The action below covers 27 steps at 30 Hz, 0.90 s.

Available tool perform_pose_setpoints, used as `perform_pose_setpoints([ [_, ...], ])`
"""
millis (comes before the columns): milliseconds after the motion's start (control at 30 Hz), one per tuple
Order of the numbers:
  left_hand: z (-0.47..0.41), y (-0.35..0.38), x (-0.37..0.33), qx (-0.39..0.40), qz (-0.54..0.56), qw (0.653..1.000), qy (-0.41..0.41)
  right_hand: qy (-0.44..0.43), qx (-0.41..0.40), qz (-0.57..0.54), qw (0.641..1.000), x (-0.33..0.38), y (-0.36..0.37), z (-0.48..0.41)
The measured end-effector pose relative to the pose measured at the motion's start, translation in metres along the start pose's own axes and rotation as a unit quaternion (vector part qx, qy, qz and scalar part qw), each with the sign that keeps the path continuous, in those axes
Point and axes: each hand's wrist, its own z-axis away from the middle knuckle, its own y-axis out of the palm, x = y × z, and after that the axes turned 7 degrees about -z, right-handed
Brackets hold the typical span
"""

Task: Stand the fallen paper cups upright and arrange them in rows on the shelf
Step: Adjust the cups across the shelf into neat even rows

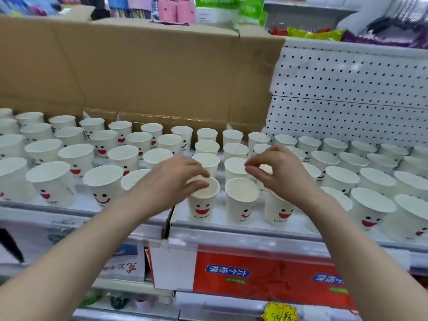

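Shelf (231,230) rows are packed tight, so the left hand (171,179), pinching the rim of the cup (203,206) under its fingers, or the empty, loose right hand (278,172) beside it, could knock neighbouring cups (125,156) over.

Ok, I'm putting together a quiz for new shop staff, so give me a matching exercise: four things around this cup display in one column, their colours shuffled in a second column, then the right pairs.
Things:
1. cardboard sheet
2. pegboard panel
3. carton with blue labels
4. price tag

Colours:
A. red
B. white with dark holes
C. yellow
D. brown

Pairs: 1-D, 2-B, 3-A, 4-C.
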Motion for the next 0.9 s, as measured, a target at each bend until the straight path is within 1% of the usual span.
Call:
perform_pose_setpoints([
  [67,-0.020,-0.001,0.009,-0.023,-0.003,1.000,-0.016,0.032,0.043,0.046,0.998,-0.010,0.003,-0.017],
  [100,-0.031,0.000,0.014,-0.021,-0.009,0.999,-0.025,0.048,0.065,0.051,0.995,-0.013,0.007,-0.024],
  [233,-0.064,0.015,0.023,0.053,-0.038,0.997,-0.037,0.093,0.112,0.035,0.989,-0.007,0.024,-0.041],
  [333,-0.074,0.024,0.023,0.091,-0.041,0.994,-0.041,0.088,0.116,0.053,0.988,-0.003,0.033,-0.045],
  [500,-0.078,0.029,0.025,0.082,-0.051,0.995,-0.037,0.093,0.133,0.064,0.985,-0.009,0.034,-0.049],
  [700,-0.083,0.025,0.023,0.103,-0.071,0.992,-0.022,0.080,0.139,0.076,0.984,-0.011,0.034,-0.051],
  [800,-0.085,0.022,0.021,0.108,-0.067,0.992,-0.018,0.075,0.129,0.066,0.987,-0.010,0.027,-0.050],
  [900,-0.092,0.015,0.012,0.084,-0.049,0.995,-0.008,0.066,0.109,0.054,0.990,-0.015,0.006,-0.046],
])
